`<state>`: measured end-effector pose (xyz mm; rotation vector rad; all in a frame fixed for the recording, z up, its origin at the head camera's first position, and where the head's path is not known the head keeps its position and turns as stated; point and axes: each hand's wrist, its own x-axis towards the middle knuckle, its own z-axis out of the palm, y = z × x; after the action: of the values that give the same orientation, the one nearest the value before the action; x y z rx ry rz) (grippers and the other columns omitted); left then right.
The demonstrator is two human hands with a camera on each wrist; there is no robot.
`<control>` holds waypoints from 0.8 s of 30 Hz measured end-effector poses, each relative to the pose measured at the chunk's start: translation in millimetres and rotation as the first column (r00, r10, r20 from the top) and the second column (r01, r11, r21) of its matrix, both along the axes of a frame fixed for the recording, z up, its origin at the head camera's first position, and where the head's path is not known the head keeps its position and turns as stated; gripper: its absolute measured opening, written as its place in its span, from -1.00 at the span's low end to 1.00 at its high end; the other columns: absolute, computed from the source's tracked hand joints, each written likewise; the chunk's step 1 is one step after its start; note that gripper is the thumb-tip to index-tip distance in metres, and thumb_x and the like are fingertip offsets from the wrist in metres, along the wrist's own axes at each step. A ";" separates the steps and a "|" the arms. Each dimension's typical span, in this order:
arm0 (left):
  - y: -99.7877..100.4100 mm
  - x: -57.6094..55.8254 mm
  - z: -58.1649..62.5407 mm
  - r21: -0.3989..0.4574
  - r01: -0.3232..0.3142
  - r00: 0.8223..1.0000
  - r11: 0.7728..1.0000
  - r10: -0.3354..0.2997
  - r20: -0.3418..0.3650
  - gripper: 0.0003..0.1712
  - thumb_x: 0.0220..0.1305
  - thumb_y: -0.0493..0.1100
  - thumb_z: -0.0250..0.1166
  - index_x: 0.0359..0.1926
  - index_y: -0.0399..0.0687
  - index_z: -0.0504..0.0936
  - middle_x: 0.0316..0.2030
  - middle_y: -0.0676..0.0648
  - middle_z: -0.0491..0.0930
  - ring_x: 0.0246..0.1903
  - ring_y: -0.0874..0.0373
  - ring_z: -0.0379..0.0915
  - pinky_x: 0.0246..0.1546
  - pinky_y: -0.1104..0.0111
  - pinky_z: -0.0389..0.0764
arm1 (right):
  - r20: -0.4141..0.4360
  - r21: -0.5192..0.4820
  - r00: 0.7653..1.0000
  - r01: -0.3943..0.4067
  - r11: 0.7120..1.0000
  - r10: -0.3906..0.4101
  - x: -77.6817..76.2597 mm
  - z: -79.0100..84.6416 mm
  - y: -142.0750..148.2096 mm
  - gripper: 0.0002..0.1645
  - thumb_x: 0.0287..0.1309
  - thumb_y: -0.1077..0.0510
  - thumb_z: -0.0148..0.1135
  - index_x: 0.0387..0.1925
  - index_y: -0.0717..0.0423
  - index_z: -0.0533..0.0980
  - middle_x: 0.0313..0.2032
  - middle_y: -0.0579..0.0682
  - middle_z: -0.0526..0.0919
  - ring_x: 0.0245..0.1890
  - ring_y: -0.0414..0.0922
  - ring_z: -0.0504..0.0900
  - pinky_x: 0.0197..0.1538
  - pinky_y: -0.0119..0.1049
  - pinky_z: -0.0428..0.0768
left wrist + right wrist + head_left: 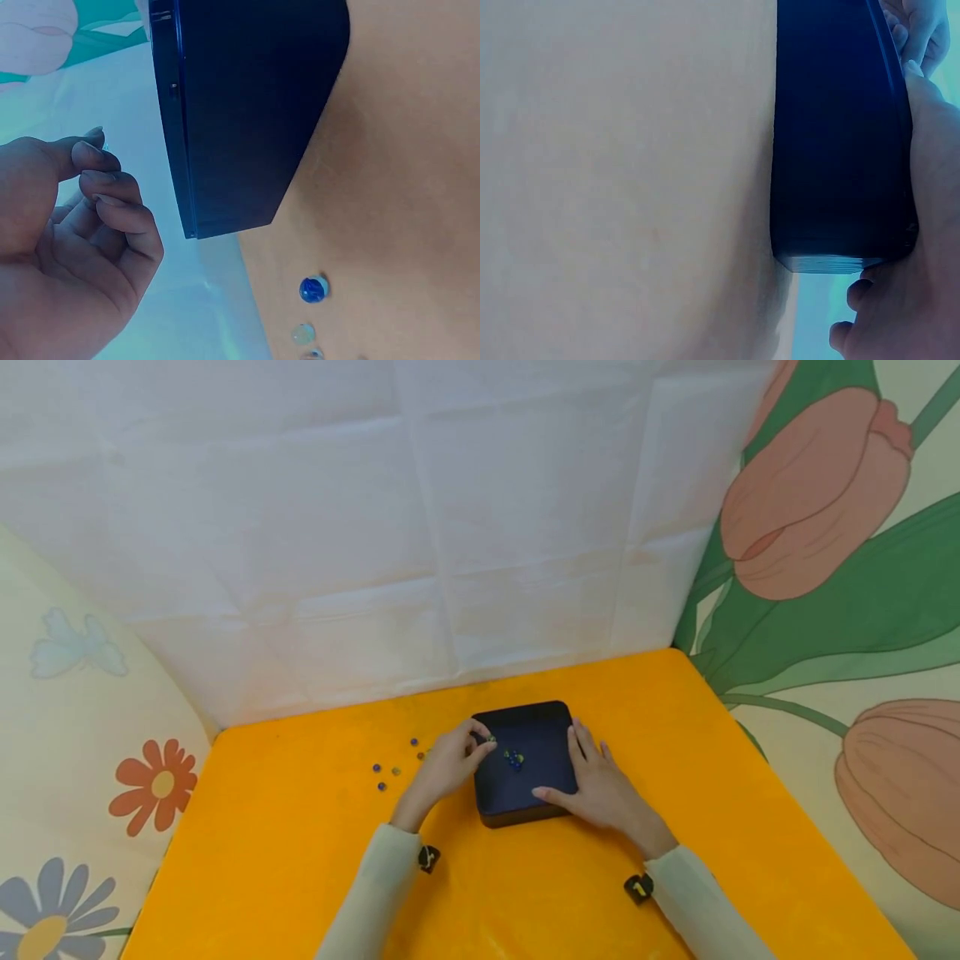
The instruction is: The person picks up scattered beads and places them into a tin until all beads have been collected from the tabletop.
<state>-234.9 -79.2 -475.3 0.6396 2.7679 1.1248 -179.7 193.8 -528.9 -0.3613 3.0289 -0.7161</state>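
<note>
A black square box [525,777] stands on the table with its top uncovered. Inside it, a cluster of small blue and yellow-green marbles [513,760] lies near the middle. Over the box's left rim, my left hand [450,762] pinches a small greenish marble [491,739] between thumb and index finger; the fingers mostly cover it in the left wrist view. My right hand [607,789] holds the box at its near right corner, thumb across the near rim and fingers along the right side. In the right wrist view the fingers [861,294] reach past the corner.
Several loose marbles lie on the orange table [300,827] left of the box, among them a blue one [377,767] and a yellowish one [396,771]. A white sheet [337,527] hangs behind the table. Flower-printed panels [840,610] flank it.
</note>
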 end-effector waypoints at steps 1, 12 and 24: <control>1.4 -1.1 0.4 -0.002 0.000 1.000 1.000 0.000 -0.002 -0.73 0.57 -0.01 0.23 0.10 -0.05 0.56 -0.56 -0.01 0.47 -0.65 0.17 0.29 -0.57 0.39 0.37 | 0.001 -0.001 1.000 -0.001 1.000 0.001 -0.1 0.0 0.0 0.51 0.17 -0.70 0.12 0.68 0.24 -0.18 0.71 0.18 -0.30 0.69 0.27 -0.05 0.65 0.28 -0.04; 19.9 -17.1 9.9 -0.050 0.006 1.000 0.999 -0.006 0.002 -0.70 0.57 0.03 0.23 0.11 -0.05 0.56 -0.52 -0.02 0.48 -0.62 0.17 0.29 -0.53 0.38 0.38 | 0.010 -0.006 1.000 0.004 1.000 -0.004 1.8 1.2 -0.3 0.51 0.17 -0.70 0.13 0.67 0.24 -0.17 0.71 0.20 -0.29 0.68 0.30 -0.06 0.62 0.32 0.02; 41.2 -31.8 8.9 -0.068 0.052 0.999 0.996 -0.050 0.019 -0.66 0.58 0.04 0.21 0.13 -0.09 0.57 -0.49 -0.03 0.50 -0.60 0.18 0.30 -0.49 0.39 0.40 | -0.003 -0.008 1.000 -0.004 1.000 0.004 1.4 0.1 -0.2 0.50 0.18 -0.69 0.12 0.67 0.25 -0.15 0.71 0.18 -0.30 0.67 0.32 -0.03 0.61 0.34 0.03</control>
<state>-266.7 -38.0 -466.4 0.6849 2.7454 1.0159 -178.3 193.6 -528.8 -0.3685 3.0284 -0.7287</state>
